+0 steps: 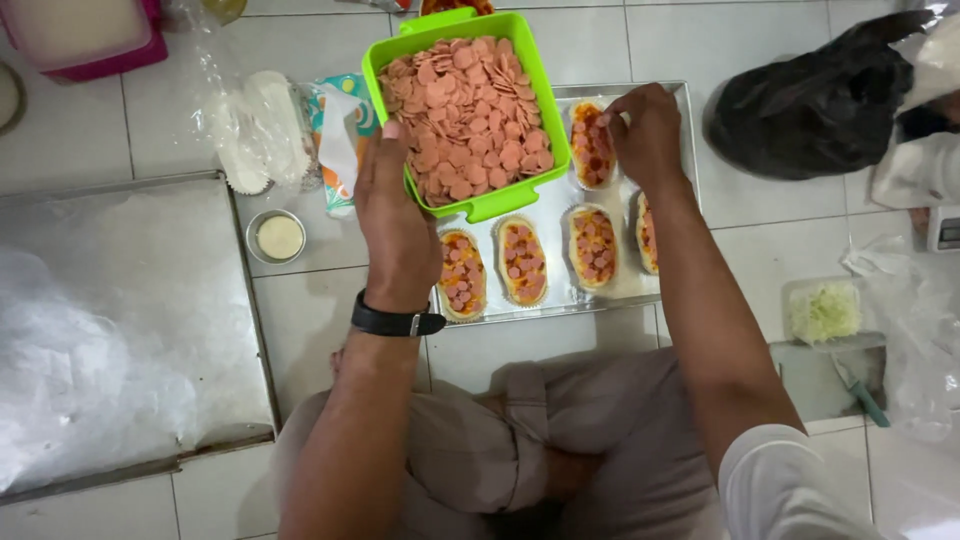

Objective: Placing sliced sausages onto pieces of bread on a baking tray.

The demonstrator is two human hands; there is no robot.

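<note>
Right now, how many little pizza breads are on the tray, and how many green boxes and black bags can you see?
Little pizza breads on the metal tray: 5, one partly behind the right hand
Green boxes of sausage slices, held by the left hand: 1
Black bags: 1
Total: 7

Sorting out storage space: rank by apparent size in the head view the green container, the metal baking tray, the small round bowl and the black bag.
1. metal baking tray, partly covered
2. green container and black bag: similar; the container is held nearer the camera, so unsure
3. small round bowl
</note>
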